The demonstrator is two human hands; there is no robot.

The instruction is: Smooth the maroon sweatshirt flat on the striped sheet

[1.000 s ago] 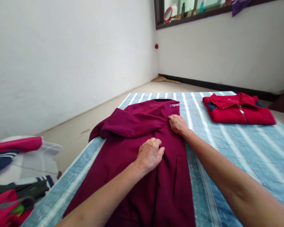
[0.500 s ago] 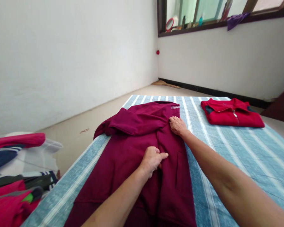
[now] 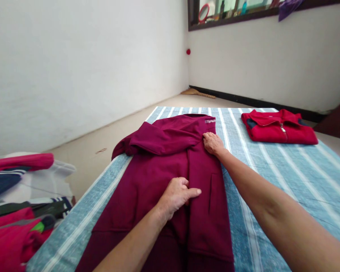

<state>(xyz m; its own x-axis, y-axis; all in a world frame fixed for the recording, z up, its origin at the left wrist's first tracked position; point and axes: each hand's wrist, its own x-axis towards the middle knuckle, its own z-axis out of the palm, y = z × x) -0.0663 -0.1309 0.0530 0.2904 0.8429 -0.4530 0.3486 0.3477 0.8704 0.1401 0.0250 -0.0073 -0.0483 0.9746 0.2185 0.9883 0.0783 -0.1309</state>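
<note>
A maroon jacket (image 3: 161,177) lies spread lengthwise on the striped bedsheet (image 3: 269,181), with one sleeve folded across its upper part. My left hand (image 3: 178,194) is at the middle of the jacket, closed at the edge of the front panel, thumb on top and the other fingers partly hidden. Farther up, near the collar end, my right hand (image 3: 213,142) has its fingers bent and pinching the cloth by the right edge. The panel between the hands lies fairly straight, with a pocket slit showing on it.
A folded red jacket (image 3: 282,128) with a zipper rests at the bed's far right. On the left, beside the bed, is a heap of clothes (image 3: 17,226). A broom (image 3: 198,92) lies on the floor by the far corner, below a window ledge holding a round mirror (image 3: 204,13).
The view has tipped slightly downward. My left hand has shifted a little toward me along the panel edge, and its thumb stretches out more. My right hand keeps its place on the jacket.
</note>
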